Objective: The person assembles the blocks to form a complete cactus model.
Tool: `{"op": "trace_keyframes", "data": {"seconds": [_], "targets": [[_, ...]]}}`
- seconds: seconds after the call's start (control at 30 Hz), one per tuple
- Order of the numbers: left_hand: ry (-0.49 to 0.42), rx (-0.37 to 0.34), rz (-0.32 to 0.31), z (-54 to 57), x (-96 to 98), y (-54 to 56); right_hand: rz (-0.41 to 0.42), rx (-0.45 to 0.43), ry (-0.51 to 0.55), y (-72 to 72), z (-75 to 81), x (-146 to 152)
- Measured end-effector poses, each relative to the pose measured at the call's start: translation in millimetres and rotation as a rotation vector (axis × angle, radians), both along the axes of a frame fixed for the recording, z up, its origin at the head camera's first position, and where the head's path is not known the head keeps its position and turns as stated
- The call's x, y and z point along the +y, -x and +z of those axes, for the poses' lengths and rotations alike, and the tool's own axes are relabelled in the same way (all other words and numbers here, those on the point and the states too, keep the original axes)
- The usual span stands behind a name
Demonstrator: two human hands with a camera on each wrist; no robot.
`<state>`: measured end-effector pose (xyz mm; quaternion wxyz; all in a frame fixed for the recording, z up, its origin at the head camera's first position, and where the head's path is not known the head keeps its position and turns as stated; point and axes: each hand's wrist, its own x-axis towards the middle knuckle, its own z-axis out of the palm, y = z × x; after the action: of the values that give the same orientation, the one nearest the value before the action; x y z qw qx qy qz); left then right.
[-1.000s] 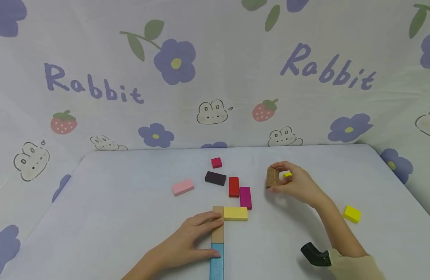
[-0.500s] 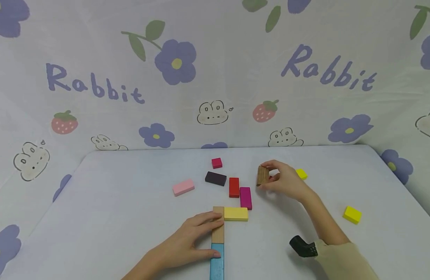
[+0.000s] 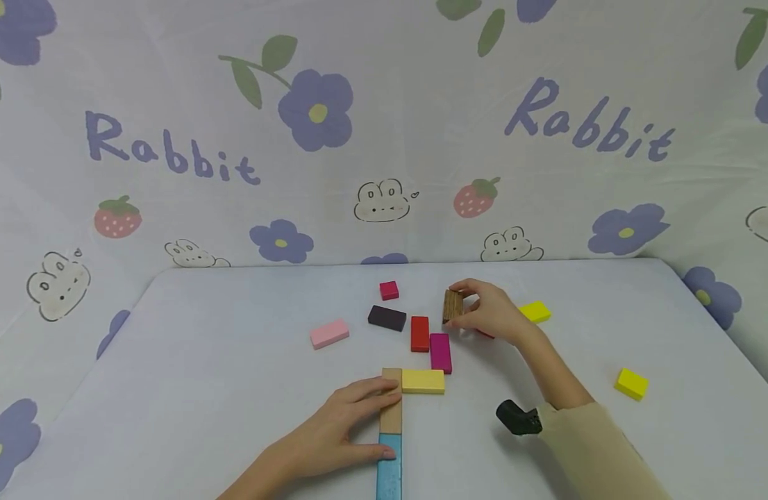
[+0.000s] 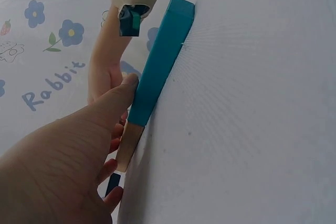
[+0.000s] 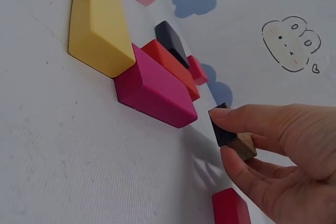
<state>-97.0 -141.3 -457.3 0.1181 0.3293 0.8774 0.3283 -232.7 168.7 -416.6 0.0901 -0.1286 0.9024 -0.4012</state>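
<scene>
In the head view, my left hand (image 3: 343, 427) rests on a row of two blocks with its fingers extended. The fingertips touch the tan wooden block (image 3: 391, 419), and the thumb lies on the blue block (image 3: 389, 479). A pale yellow block (image 3: 423, 382) sits crosswise against the tan block's far end. Up at the right, my right hand (image 3: 493, 309) pinches a brown wood-grain block (image 3: 453, 305) between thumb and fingers, held above the table. The right wrist view shows that block's dark end (image 5: 223, 129). A magenta block (image 3: 441, 353) and a red block (image 3: 419, 334) lie nearby.
Toward the back lie a black block (image 3: 387, 317), a pink block (image 3: 330, 334) and a small crimson block (image 3: 389, 290). Another red block (image 5: 231, 208) is partly hidden under my right hand. Two bright yellow blocks, one far (image 3: 537, 312) and one nearer (image 3: 632, 384), are on the right.
My right hand has moved left and slightly away with the brown block, uncovering more of the far bright yellow block. My left hand stays on the tan and blue blocks.
</scene>
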Motion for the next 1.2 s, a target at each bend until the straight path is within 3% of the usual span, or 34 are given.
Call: {"op": "trace_keyframes", "data": {"seconds": [0.33, 0.7, 1.2], "targets": [[-0.003, -0.006, -0.004, 1.4, 0.3, -0.2, 0.006, -0.03, -0.002, 9.3, -9.7, -7.3], [-0.005, -0.004, -0.009, -0.6, -0.8, 1.1, -0.007, -0.045, 0.0, 7.3, -9.2, -9.8], [-0.001, -0.007, -0.006, 0.3, -0.4, 0.9, 0.036, -0.068, 0.003, 8.7, -11.8, -13.8]]}}
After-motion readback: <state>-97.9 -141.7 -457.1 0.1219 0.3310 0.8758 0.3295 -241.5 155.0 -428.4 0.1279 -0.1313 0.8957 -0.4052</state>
